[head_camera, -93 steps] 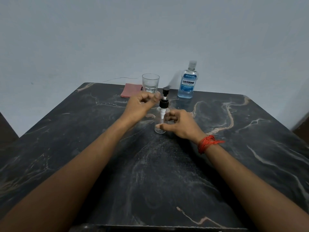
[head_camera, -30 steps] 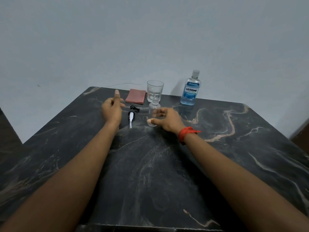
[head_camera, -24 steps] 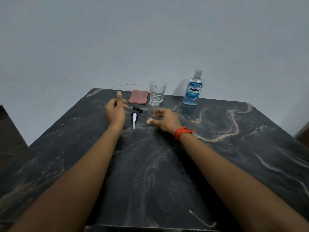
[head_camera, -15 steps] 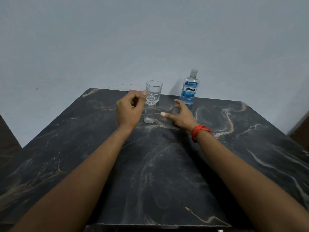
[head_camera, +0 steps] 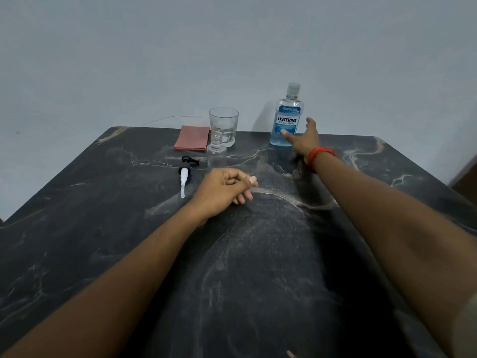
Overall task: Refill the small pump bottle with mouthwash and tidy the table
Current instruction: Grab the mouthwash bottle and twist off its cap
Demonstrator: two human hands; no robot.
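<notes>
The small clear pump bottle (head_camera: 216,156) stands uncapped near the table's far middle. Its black and white pump head (head_camera: 184,174) lies flat on the table to the left of it. The blue mouthwash bottle (head_camera: 287,117), capped, stands at the far edge. My right hand (head_camera: 302,137) reaches to it with fingers spread, thumb touching the label, not closed around it. My left hand (head_camera: 225,190) rests on the table just in front of the small bottle, fingers loosely curled, holding nothing.
A clear drinking glass (head_camera: 223,125) with a little water stands behind the small bottle. A folded pink cloth (head_camera: 192,137) lies left of the glass. The dark marble table (head_camera: 258,267) ends at a grey wall.
The pump head came off the small bottle and was laid on the table. My right hand let go of the small bottle and moved right to the mouthwash bottle. My left hand dropped to the table.
</notes>
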